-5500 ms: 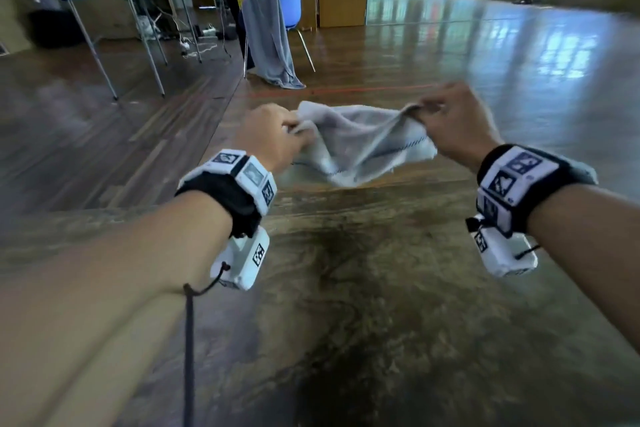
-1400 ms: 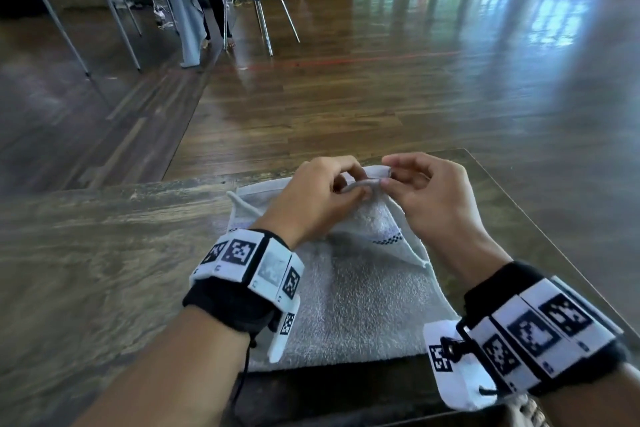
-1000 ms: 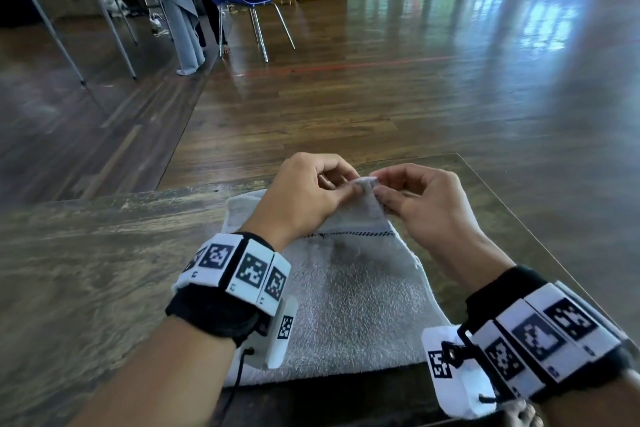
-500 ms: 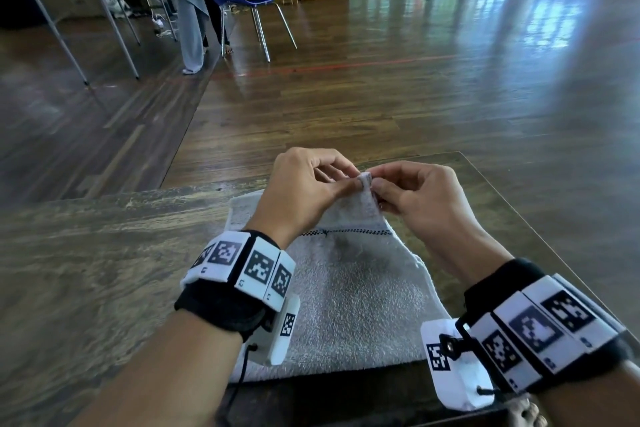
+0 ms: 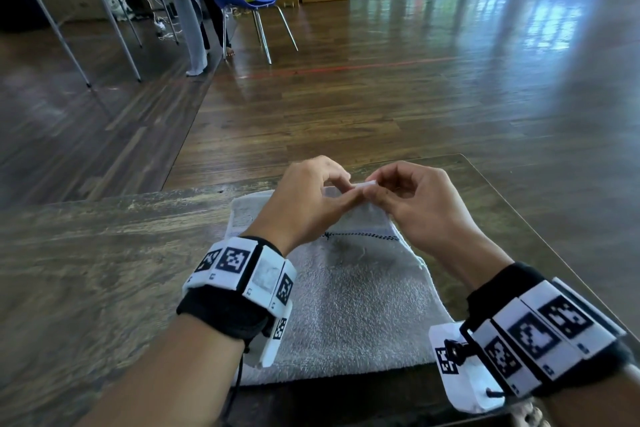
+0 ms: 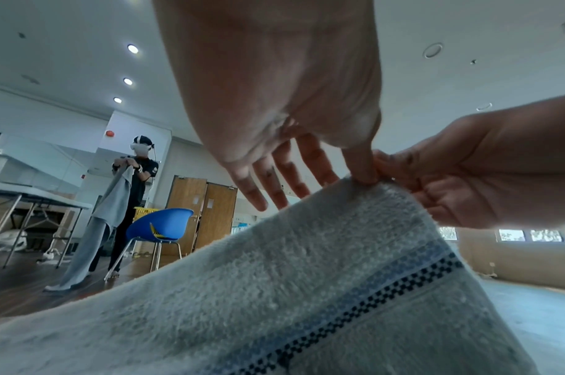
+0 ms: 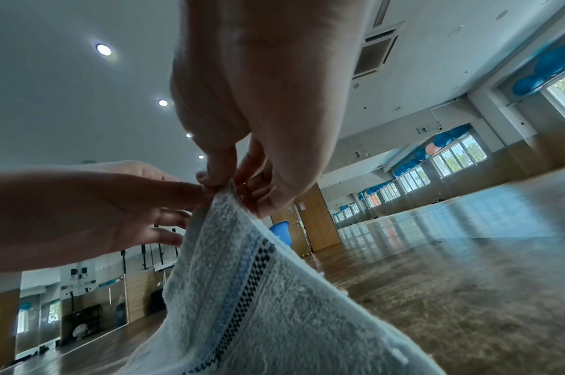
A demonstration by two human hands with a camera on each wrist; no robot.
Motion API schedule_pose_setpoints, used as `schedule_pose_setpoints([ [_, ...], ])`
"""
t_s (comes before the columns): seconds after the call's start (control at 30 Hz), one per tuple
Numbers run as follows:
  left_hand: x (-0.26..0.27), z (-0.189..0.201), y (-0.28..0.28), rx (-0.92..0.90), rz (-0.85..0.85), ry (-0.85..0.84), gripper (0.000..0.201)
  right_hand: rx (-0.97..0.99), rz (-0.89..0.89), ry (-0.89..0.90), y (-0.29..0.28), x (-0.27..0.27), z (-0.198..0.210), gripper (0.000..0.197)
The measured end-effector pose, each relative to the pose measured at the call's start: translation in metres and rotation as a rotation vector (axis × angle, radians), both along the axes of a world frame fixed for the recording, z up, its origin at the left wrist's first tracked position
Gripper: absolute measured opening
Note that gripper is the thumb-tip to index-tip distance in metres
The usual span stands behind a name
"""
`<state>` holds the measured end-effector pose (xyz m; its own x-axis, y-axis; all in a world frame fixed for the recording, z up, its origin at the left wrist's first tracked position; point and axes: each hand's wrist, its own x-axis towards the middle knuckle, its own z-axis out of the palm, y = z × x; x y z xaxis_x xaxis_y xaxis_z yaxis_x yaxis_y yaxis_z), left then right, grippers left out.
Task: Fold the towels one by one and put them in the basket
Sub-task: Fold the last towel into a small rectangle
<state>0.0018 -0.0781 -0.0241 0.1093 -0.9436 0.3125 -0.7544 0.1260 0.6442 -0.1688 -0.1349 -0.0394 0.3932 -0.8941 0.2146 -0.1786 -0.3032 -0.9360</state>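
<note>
As left hand (image 5: 304, 199) and right hand (image 5: 414, 199) pinch, peaked terry towel (image 5: 353, 308)

Black wristbands (image 5: 221, 314), white coded tiles (image 5: 237, 260), dangling cord (image 5: 238, 374).

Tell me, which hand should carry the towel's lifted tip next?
Right hand, probably: its fingers curl round the lifted tip of the towel, while the left hand pinches it only at the thumb tip, other fingers spread.
</note>
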Motion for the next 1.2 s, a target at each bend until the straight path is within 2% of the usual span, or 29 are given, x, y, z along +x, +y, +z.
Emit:
schedule_pose_setpoints([
  [0.1, 0.003, 0.003, 0.002, 0.111, -0.098, -0.018, 0.022, -0.022, 0.028, 0.025, -0.002, -0.002, -0.001, 0.01],
  [0.17, 0.008, 0.003, 0.003, 0.144, -0.104, -0.068, 0.015, -0.037, 0.027, 0.041, -0.005, -0.004, -0.001, 0.012],
  [0.27, 0.02, -0.002, 0.007, 0.148, -0.056, -0.141, 0.019, -0.071, -0.004, 0.064, -0.011, -0.009, 0.0, 0.009],
  [0.37, 0.043, -0.009, 0.016, 0.139, -0.033, -0.177, 0.025, -0.081, -0.062, 0.014, -0.023, -0.018, 0.0, 0.011],
  [0.5, 0.074, -0.019, 0.032, 0.132, 0.04, -0.192, 0.02, -0.085, -0.097, 0.049, -0.033, -0.024, -0.007, 0.009],
  [0.7, 0.102, -0.033, 0.054, 0.056, 0.227, -0.169, 0.021, -0.012, -0.186, 0.048, -0.039, -0.028, -0.021, 0.02],
  [0.83, 0.103, -0.039, 0.061, 0.047, 0.223, -0.155, 0.014, 0.014, -0.223, 0.09, -0.043, -0.032, -0.03, 0.011],
  [0.93, 0.108, -0.042, 0.064, 0.069, 0.195, -0.156, 0.005, 0.012, -0.257, 0.128, -0.043, -0.035, -0.036, 0.011],
  [1.03, 0.112, -0.047, 0.068, 0.092, 0.187, -0.133, 0.012, 0.019, -0.273, 0.151, -0.043, -0.037, -0.039, 0.01],
  [1.2, 0.122, -0.05, 0.07, 0.071, 0.26, -0.147, 0.007, 0.053, -0.283, 0.157, -0.048, -0.043, -0.041, 0.011],
])
